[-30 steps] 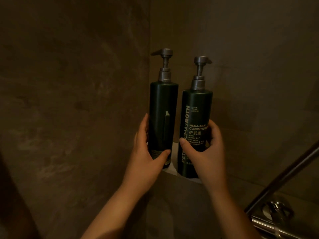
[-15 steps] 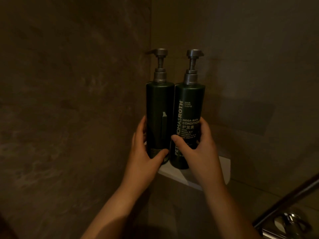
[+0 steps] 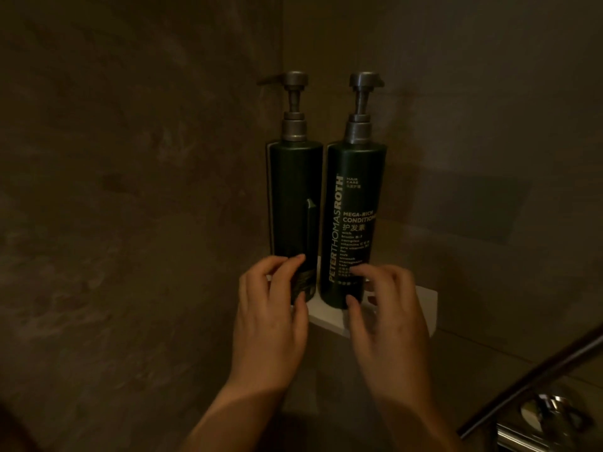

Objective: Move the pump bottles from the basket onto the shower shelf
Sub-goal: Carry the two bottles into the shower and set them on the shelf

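Both dark green pump bottles upright on white corner shelf [image 3: 424, 308], side by side: L bottle [image 3: 295, 203], conditioner bottle [image 3: 355, 203]. L hand [image 3: 270, 324] & R hand [image 3: 388, 324] spread, fingers loose at bottle bases, gripping nothing.

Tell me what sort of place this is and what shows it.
Most likely a shower corner in a bathroom. Two dark pump bottles stand on a small white corner shelf where stone-look walls meet; one reads "conditioner". Chrome fittings sit at lower right.
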`<action>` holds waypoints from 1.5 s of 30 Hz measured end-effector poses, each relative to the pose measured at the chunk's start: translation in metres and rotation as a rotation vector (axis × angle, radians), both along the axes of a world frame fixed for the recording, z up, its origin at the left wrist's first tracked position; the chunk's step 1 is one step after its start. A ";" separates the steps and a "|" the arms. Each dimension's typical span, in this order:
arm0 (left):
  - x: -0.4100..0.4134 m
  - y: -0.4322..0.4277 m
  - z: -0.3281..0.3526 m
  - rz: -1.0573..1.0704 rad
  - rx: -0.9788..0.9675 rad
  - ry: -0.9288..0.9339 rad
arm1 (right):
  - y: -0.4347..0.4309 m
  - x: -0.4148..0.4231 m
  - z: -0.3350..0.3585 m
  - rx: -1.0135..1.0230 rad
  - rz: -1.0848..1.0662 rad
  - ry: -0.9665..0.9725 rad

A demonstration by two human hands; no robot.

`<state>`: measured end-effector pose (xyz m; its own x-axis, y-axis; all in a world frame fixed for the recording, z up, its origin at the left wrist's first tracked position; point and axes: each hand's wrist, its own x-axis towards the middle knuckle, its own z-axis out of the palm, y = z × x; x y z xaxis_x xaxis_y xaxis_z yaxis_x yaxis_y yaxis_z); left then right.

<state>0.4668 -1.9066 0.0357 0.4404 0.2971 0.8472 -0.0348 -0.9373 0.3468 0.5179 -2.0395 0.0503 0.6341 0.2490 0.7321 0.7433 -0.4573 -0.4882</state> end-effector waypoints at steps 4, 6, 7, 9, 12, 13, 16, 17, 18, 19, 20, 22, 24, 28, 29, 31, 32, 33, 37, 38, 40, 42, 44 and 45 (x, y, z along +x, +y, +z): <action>0.001 0.002 0.001 0.016 -0.012 0.053 | -0.002 -0.001 0.002 0.026 0.032 -0.002; 0.002 0.003 0.001 0.017 -0.014 0.068 | -0.002 0.000 0.002 0.020 0.043 -0.029; 0.002 0.003 0.001 0.013 -0.020 0.079 | -0.002 0.000 0.003 0.013 0.049 -0.035; 0.002 0.003 0.000 0.004 -0.037 0.114 | -0.002 0.000 0.004 -0.018 0.070 -0.024; 0.005 0.004 0.000 -0.012 -0.059 0.184 | -0.001 0.000 0.005 -0.112 0.090 -0.020; 0.005 0.005 0.001 -0.015 -0.062 0.202 | 0.000 0.000 0.005 -0.137 0.095 -0.019; 0.006 0.008 0.004 -0.025 -0.068 0.236 | 0.003 0.001 0.007 -0.192 0.107 -0.009; 0.006 0.009 0.004 -0.027 -0.072 0.246 | 0.004 0.001 0.007 -0.212 0.109 -0.014; 0.007 0.009 0.005 -0.028 -0.076 0.256 | 0.005 0.002 0.008 -0.230 0.112 -0.017; 0.007 0.010 0.005 -0.026 -0.077 0.267 | 0.006 0.002 0.008 -0.247 0.116 -0.013; 0.008 0.010 0.005 -0.023 -0.076 0.277 | 0.007 0.003 0.008 -0.262 0.120 -0.004; 0.008 0.010 0.005 -0.018 -0.068 0.293 | 0.009 0.005 0.007 -0.283 0.125 0.005; 0.009 0.010 0.006 -0.016 -0.064 0.302 | 0.010 0.007 0.006 -0.302 0.122 0.002; 0.004 0.009 0.009 -0.004 -0.053 0.323 | 0.009 0.007 0.003 -0.321 0.109 0.006; 0.000 0.009 0.009 0.002 -0.051 0.323 | 0.008 0.006 0.003 -0.312 0.113 0.004; -0.012 0.007 0.011 0.016 -0.043 0.321 | 0.006 0.002 0.004 -0.287 0.123 -0.005; -0.019 0.006 0.011 0.022 -0.029 0.316 | 0.006 0.000 0.004 -0.275 0.127 -0.010; -0.028 0.005 0.012 0.029 -0.001 0.307 | 0.006 -0.003 0.005 -0.264 0.136 -0.016; -0.067 0.003 0.010 0.095 0.114 0.309 | 0.011 -0.022 0.003 -0.235 0.214 -0.030; -0.078 0.004 0.009 0.115 0.125 0.319 | 0.013 -0.028 0.001 -0.230 0.232 -0.033; -0.099 0.004 0.006 0.149 0.153 0.346 | 0.019 -0.042 -0.004 -0.205 0.267 -0.044; -0.121 0.005 0.003 0.187 0.194 0.373 | 0.025 -0.058 -0.008 -0.179 0.304 -0.046; -0.143 0.006 0.001 0.227 0.220 0.401 | 0.032 -0.075 -0.012 -0.171 0.349 -0.046; -0.154 0.006 0.001 0.244 0.225 0.414 | 0.035 -0.084 -0.013 -0.172 0.370 -0.046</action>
<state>0.3128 -1.9008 0.0370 0.6925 0.2637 0.6715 0.2910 -0.9538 0.0746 0.4340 -2.0047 0.0369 0.4461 0.5754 0.6855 0.8923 -0.2271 -0.3901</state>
